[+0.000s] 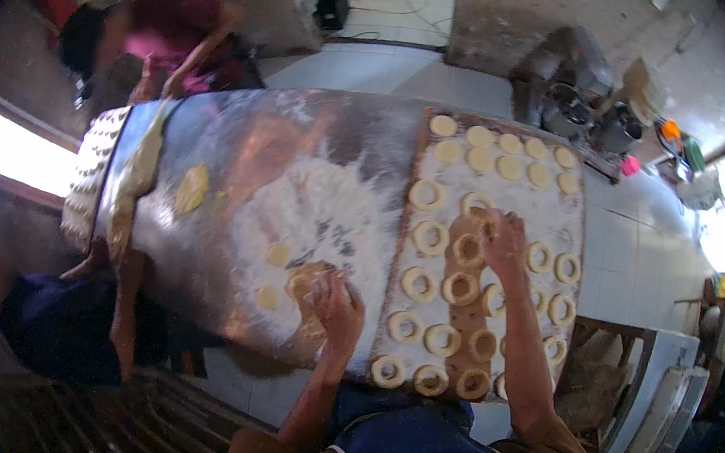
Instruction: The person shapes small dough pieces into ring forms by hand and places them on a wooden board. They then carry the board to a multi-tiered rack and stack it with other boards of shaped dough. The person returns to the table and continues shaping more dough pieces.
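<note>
L hand (333, 302) over floured near part of tbl (215, 276), fingers part-curled, dough pcs (278, 255) just to its left; can't tell if it has hold of anything. R hand (502, 241) over board (547, 220) on the right, fingers bent, among dough rings (418, 240); can't tell its hold either. Rings cover mid + near board, discs (480, 159) at far end. Flour (336, 198) mid-tbl. Far left: long dough strip (136, 173) btwn 2 co-workers (167, 33).

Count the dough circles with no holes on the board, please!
10: five dough circles line the far edge of the board, and five more lie just nearer. Some could hide under the right hand.
</note>
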The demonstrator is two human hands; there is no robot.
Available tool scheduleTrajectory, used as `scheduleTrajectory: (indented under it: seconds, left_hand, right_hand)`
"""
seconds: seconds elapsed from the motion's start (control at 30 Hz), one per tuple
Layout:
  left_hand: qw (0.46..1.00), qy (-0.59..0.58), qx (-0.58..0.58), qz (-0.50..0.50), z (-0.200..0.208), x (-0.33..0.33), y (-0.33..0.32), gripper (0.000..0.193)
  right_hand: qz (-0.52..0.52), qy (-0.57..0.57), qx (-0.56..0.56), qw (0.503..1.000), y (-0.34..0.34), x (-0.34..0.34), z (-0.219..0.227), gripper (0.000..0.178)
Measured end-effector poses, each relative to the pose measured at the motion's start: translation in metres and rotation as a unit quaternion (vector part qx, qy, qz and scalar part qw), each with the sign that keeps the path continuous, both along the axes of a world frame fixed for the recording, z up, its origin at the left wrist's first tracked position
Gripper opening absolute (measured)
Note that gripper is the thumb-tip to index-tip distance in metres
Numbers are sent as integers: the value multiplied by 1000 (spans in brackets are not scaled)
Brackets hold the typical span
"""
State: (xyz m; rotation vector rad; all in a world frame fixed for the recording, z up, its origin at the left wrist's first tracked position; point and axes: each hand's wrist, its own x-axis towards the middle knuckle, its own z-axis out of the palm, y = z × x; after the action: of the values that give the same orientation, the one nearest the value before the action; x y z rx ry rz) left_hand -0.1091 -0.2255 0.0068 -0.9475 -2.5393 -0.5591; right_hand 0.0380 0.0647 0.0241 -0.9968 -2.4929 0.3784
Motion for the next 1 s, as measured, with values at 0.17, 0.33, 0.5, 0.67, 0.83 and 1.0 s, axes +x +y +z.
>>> scheduleTrajectory:
  seconds: [0.17, 0.33, 0.5, 0.67, 0.83, 1.0]
  left_hand:
    - [986, -88, -125, 70, 2, -57, -77, 45]
    - [922, -387, -1, -9, 17, -73, -84, 38]
    - [808, -531, 254, -31, 43, -74, -94, 37]
    - [783, -580, 225, -31, 55, -83, -102, 27]
    - [575, -688, 428, -118, 50, -97, -108, 31]
    - [508, -706, 414, -267, 39, -105, -115, 41]
  right_hand:
    - [60, 92, -142, 984, -83, -47, 31, 30]
    - [198, 120, -266, 936, -197, -105, 19, 30]
    - [201, 152, -475, 843, -243, -136, 17, 28]
    - [154, 186, -503, 830, -261, -150, 38, 42]
    - [186, 162, -556, 794, -269, -153, 58, 57]
    - [101, 318, -762, 554, -270, -164, 42, 35]
